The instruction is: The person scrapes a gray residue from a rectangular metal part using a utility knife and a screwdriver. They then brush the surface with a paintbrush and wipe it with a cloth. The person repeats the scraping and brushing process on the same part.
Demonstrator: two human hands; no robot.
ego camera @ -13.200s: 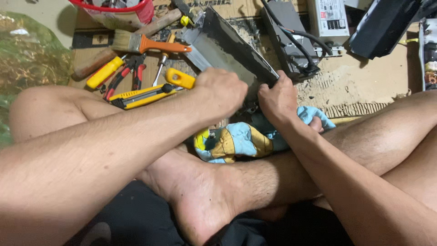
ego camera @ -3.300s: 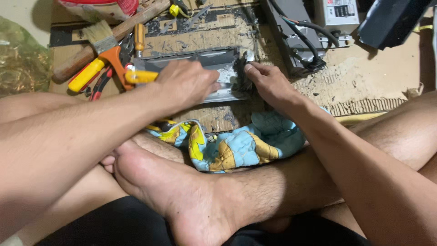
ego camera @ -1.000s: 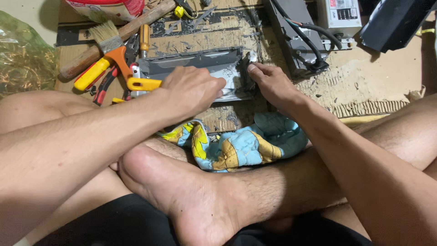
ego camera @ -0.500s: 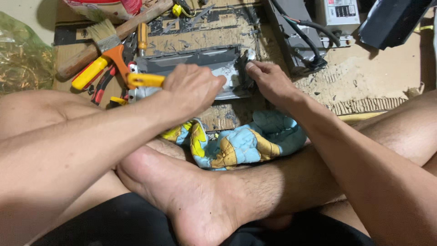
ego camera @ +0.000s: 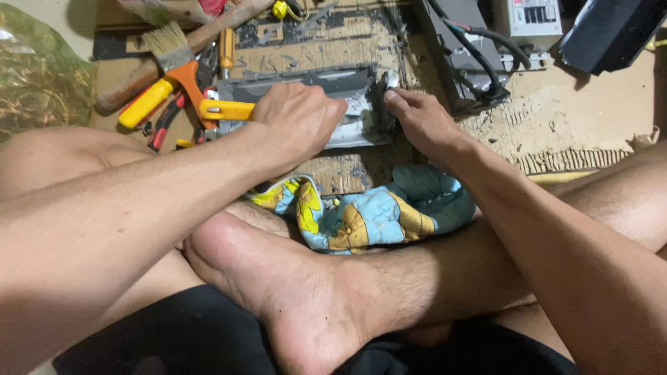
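A grey metal panel (ego camera: 306,82) lies flat on the cardboard sheet (ego camera: 577,104) in front of my crossed legs. My left hand (ego camera: 295,121) is closed around a yellow-handled tool (ego camera: 226,110) and presses it onto the panel's surface. The tool's working end is hidden under my fingers. My right hand (ego camera: 417,121) rests on the panel's right end, fingertips pinching a dark peeled strip (ego camera: 381,111) there. Dark scrapings lie scattered around the panel.
A paintbrush (ego camera: 174,55), pliers (ego camera: 167,121), a screwdriver (ego camera: 226,48) and a wooden handle (ego camera: 139,76) lie at the left. A patterned cloth (ego camera: 375,215) sits on my leg. Grey power supply boxes with cables (ego camera: 465,55) stand at the back right, a plastic bag (ego camera: 42,76) at far left.
The panel, held tilted up on edge at first, now lies flat. Over the last second my left hand shifted the yellow-handled tool slightly along the panel; my right hand stays on the right end.
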